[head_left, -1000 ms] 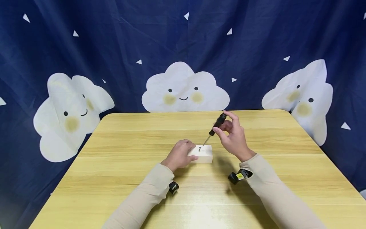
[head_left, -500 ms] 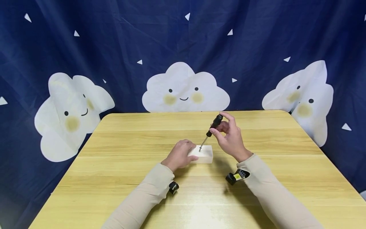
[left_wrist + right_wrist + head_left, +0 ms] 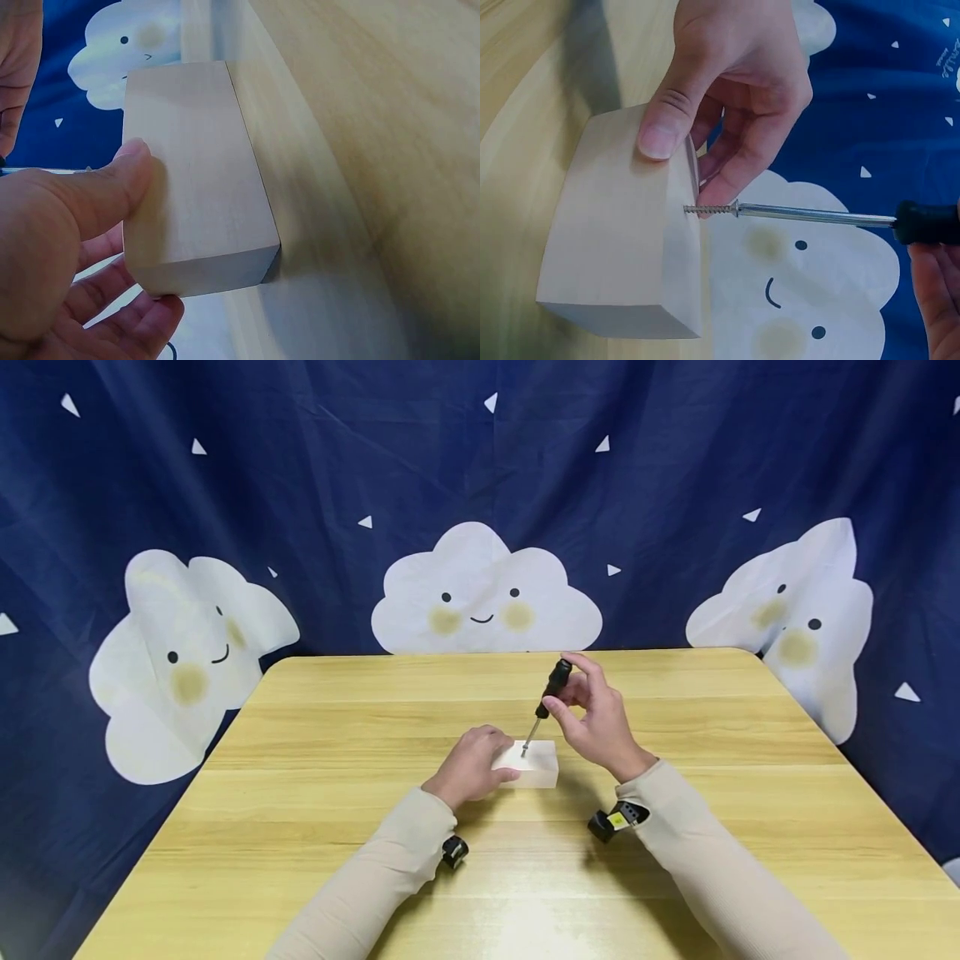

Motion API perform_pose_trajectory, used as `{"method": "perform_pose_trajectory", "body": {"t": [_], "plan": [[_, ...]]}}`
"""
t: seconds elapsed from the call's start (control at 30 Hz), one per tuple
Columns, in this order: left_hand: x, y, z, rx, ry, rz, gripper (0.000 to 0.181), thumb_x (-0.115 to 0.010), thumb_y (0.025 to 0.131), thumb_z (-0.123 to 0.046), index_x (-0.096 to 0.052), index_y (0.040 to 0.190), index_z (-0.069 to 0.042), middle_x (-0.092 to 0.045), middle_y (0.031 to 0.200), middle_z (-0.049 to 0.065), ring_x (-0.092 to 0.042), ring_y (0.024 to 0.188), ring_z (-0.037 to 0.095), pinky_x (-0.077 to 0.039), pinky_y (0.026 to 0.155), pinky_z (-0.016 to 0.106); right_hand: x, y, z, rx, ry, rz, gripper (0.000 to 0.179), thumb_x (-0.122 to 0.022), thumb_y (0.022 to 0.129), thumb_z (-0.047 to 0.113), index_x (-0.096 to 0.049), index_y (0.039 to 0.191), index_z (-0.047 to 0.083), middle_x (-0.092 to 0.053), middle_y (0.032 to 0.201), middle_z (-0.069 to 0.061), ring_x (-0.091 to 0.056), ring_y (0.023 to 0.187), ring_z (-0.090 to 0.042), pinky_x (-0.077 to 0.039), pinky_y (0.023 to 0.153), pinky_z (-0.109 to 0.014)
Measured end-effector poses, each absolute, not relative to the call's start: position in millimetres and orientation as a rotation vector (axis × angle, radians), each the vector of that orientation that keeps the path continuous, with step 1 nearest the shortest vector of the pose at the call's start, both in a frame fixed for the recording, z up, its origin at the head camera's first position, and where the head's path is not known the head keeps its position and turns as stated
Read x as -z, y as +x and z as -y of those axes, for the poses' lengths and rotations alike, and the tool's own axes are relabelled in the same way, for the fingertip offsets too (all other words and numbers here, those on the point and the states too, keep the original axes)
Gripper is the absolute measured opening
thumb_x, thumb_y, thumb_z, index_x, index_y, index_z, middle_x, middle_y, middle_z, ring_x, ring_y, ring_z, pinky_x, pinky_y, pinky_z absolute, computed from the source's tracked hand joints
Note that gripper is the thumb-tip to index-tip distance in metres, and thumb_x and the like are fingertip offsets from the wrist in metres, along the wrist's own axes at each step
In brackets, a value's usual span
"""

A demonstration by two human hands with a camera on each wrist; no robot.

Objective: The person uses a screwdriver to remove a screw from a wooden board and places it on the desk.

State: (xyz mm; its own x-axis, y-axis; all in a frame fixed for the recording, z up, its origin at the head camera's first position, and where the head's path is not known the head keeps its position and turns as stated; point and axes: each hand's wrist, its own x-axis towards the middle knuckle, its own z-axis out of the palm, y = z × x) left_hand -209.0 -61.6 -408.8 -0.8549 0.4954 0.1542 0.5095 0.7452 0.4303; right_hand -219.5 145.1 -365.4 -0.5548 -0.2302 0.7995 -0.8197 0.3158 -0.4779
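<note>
A pale wooden block point(image 3: 536, 762) lies on the table, gripped at its left end by my left hand point(image 3: 472, 764). In the left wrist view the thumb presses the block's point(image 3: 191, 172) near side while the fingers curl round the end. A threaded screw point(image 3: 711, 209) stands upright in the block's top face, most of its thread showing. My right hand point(image 3: 598, 718) holds a black-handled screwdriver point(image 3: 554, 687) between thumb and fingers, one finger on the handle's end. The screwdriver's shaft point(image 3: 817, 215) meets the screw head, leaning slightly right in the head view.
The light wood table point(image 3: 315, 860) stretches out on all sides of the block. A dark blue curtain point(image 3: 322, 460) with white clouds hangs behind its far edge. Black wrist cameras sit on both wrists, the right camera point(image 3: 617, 821) close above the table.
My right hand has moved left with the screwdriver, bringing its tip from beside the screw onto the screw head. The screwdriver is now more upright. The left hand and block stayed in place.
</note>
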Motion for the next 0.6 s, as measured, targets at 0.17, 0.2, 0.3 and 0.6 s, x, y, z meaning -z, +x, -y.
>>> {"method": "perform_pose_trajectory", "body": {"t": [0.17, 0.2, 0.3, 0.6], "plan": [[408.0, -209.0, 61.8, 0.742, -0.84, 2.906, 0.048, -0.078, 0.083, -0.028, -0.065, 0.12, -0.001, -0.063, 0.12, 0.014, -0.055, 0.115, 0.032, -0.041, 0.104, 0.042, 364.5, -220.9, -143.7, -1.224, 0.945, 1.987, 0.063, -0.07, 0.08, -0.014, -0.039, 0.134, -0.005, -0.065, 0.084, -0.015, -0.066, 0.066, -0.02, -0.056, 0.064, -0.023], [408.1, -209.0, 61.8, 0.744, -0.838, 2.909, 0.048, -0.078, 0.083, -0.028, -0.065, 0.12, -0.001, -0.063, 0.12, 0.014, -0.055, 0.115, 0.032, -0.041, 0.104, 0.042, 364.6, -220.9, -143.3, -1.214, 0.934, 1.985, 0.063, -0.071, 0.079, -0.013, -0.04, 0.133, -0.004, -0.065, 0.083, -0.014, -0.066, 0.065, -0.02, -0.056, 0.063, -0.025], [408.5, -208.9, 61.7, 0.753, -0.832, 2.92, 0.049, -0.078, 0.083, -0.028, -0.064, 0.12, -0.001, -0.062, 0.121, 0.014, -0.055, 0.116, 0.031, -0.04, 0.105, 0.042, 365.2, -220.9, -141.1, -1.171, 0.868, 1.969, 0.064, -0.077, 0.077, -0.007, -0.043, 0.13, -0.003, -0.063, 0.078, -0.012, -0.065, 0.061, -0.018, -0.057, 0.057, -0.032], [408.0, -209.6, 61.0, 0.771, -0.832, 2.944, 0.05, -0.077, 0.084, -0.029, -0.063, 0.123, -0.001, -0.061, 0.123, 0.013, -0.053, 0.118, 0.031, -0.04, 0.105, 0.042, 359.3, -217.8, -133.7, -1.124, 0.817, 1.907, 0.061, -0.079, 0.074, -0.009, -0.05, 0.127, -0.005, -0.063, 0.074, -0.012, -0.064, 0.057, -0.018, -0.055, 0.054, -0.03]]}}
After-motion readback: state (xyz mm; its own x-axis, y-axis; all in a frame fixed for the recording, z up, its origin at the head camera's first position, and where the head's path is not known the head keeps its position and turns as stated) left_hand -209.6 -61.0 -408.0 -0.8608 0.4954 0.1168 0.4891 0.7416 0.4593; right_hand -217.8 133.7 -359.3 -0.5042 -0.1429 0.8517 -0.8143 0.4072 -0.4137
